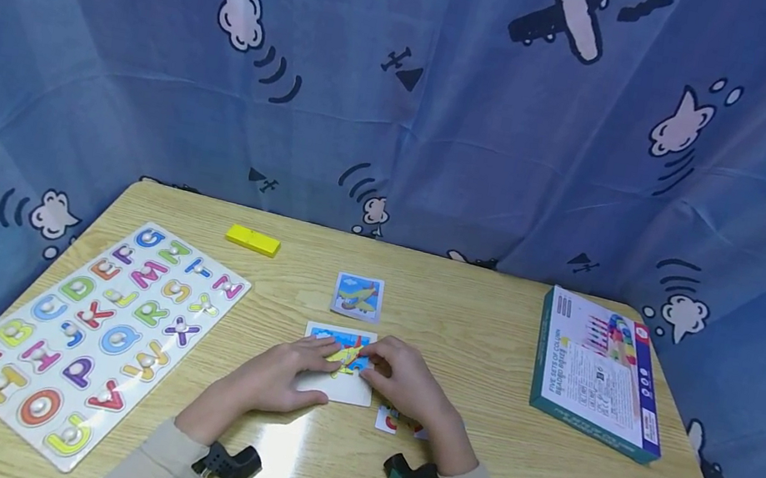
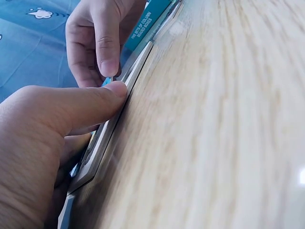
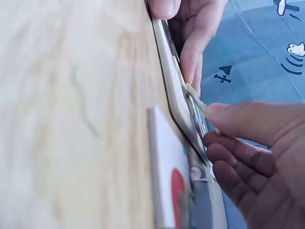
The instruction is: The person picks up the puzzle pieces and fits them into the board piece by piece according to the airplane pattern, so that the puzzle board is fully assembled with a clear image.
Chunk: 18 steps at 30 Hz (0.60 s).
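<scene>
A small white puzzle board [image 1: 348,391] with a partly covered yellow airplane picture lies on the table between the hands. My left hand [image 1: 285,372] rests on its left side, fingers extended over the picture and thumb by the near edge. With thumb and fingertips, my right hand [image 1: 411,381] pinches a thin puzzle piece [image 3: 196,98], held tilted at the picture's right side. Loose puzzle pieces [image 1: 386,420] lie beside the board, partly hidden under the right wrist. Beyond the board is a picture card [image 1: 358,297] with a similar yellow airplane.
A white alphabet board [image 1: 132,349] with colorful knobbed letters lies at the left. At the back left sits a yellow block [image 1: 253,241]. On the right is a flat teal-edged box [image 1: 600,373]. A blue airplane-print curtain [image 1: 346,97] hangs behind the table.
</scene>
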Motion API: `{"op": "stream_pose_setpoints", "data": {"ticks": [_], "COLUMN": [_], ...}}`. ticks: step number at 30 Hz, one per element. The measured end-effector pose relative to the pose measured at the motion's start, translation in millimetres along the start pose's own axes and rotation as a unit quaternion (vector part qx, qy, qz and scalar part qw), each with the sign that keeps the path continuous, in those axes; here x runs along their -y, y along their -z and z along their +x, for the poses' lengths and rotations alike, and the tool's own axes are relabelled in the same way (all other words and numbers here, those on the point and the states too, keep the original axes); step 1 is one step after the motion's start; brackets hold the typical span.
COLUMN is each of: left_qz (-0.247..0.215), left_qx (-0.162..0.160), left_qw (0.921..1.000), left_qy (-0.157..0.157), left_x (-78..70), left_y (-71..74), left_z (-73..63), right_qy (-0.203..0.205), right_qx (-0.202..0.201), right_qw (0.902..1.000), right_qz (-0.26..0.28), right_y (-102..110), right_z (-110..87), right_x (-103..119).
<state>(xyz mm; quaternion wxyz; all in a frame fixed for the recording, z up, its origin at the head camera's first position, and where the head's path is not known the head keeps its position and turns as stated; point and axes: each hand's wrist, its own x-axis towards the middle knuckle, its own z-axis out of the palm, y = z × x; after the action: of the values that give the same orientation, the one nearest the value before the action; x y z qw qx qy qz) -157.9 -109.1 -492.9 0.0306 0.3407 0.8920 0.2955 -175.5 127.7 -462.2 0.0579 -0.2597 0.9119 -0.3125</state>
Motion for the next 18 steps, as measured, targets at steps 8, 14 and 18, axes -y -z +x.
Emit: {"op": "stream_pose_setpoints", "data": {"ticks": [8, 14, 18], "left_qz": [0.003, 0.008, 0.009], "left_qx": [-0.003, -0.007, -0.01], "left_qw": [1.0, 0.9999, 0.9999], "left_qy": [0.002, -0.001, -0.008], "left_x": [-0.4, -0.4, -0.8], "left_y": [0.2, -0.3, 0.0], "left_z": [-0.3, -0.3, -0.4], "right_qy": [0.012, 0.014, 0.019], "right_qx": [0.007, 0.009, 0.008], "right_qw": [0.9997, 0.9988, 0.998], "right_qz": [-0.021, -0.045, -0.06], "right_y": [0.2, -0.8, -1.5], "right_z": [0.5, 0.8, 0.1], "right_x": [1.9, 2.2, 2.0]}}
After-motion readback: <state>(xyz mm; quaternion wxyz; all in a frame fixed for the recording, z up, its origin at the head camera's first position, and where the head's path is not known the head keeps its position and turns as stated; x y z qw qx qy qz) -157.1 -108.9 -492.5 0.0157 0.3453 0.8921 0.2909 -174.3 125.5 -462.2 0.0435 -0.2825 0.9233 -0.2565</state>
